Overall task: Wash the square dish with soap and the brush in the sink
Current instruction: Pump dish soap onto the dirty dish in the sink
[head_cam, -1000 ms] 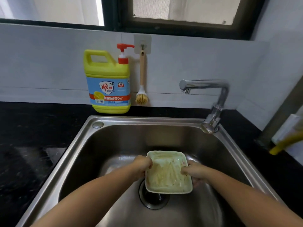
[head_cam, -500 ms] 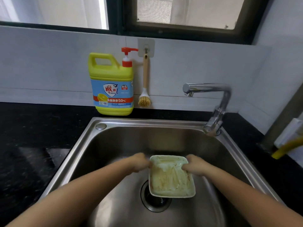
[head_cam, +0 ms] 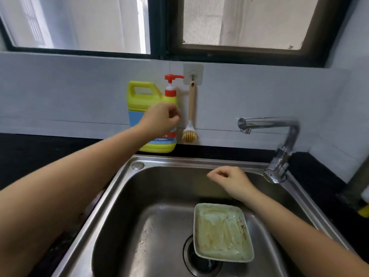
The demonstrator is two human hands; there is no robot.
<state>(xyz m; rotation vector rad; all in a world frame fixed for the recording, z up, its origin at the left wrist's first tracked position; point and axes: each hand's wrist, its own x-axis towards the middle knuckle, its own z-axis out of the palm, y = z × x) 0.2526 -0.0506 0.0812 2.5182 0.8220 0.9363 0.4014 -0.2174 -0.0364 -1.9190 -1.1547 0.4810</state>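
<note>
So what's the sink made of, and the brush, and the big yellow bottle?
The sink looks like brushed steel: grey, with soft streaky reflections. The brush seems to have a pale wooden handle, matte and tan; its yellowish bristles could be plant fibre or plastic. The yellow bottle looks like smooth plastic, moulded with a handle, slightly shiny.

Left hand, right hand, both bare.
Uncovered to the fingertips; forearms smooth and rounded, narrowing toward the wrists, bare along all the length in view, out to the picture's edge.
</note>
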